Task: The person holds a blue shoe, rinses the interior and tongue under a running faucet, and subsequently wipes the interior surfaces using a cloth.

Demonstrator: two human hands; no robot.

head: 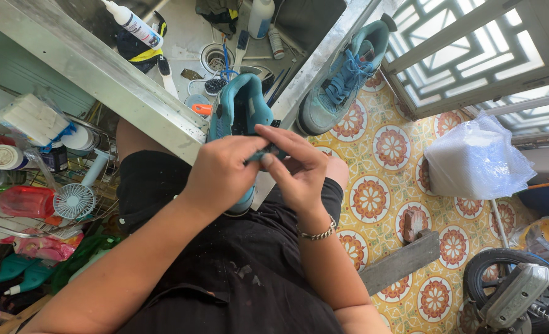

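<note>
left hand (222,170): fingers curled on the heel of a teal sneaker (242,114), over the lap.
right hand (299,170): fingertips pinching the same heel edge, touching the left hand; a chain bracelet (318,234) on the wrist.
second sneaker (342,80): teal, blue laces, leaning on the steel sink (132,93) edge.
sink: holds brushes and a white bottle (135,25).
floor (386,148): patterned tiles, with a plastic bag (475,161).
left side: small white fan (75,201).

Both hands are meeting over the lap, left hand (222,170) and right hand (299,170) gripping one sneaker (240,111); its mate (339,86) is leaning on the sink (132,93) edge, right, above the floor (379,198).
</note>
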